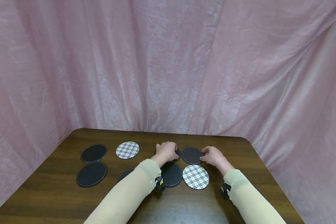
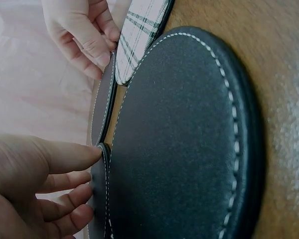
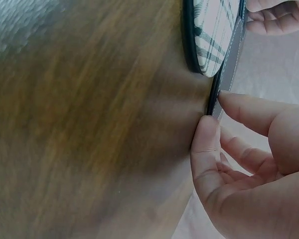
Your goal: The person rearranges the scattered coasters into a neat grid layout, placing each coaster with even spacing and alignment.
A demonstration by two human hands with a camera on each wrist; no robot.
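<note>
My left hand grips a round dark coaster from above, largely hiding it in the head view. In the left wrist view the thumb touches that coaster's stitched edge, with the other fingers bent along it. To the right, my right hand pinches the right edge of a second dark coaster between thumb and finger. These two coasters lie edge to edge. In front of them are another dark coaster and a white checked coaster, side by side and close to the back pair.
On the left of the wooden table lie two dark coasters, one behind and one in front. A checked coaster sits nearby, and the left sleeve partly covers another dark coaster. Pink curtain hangs behind.
</note>
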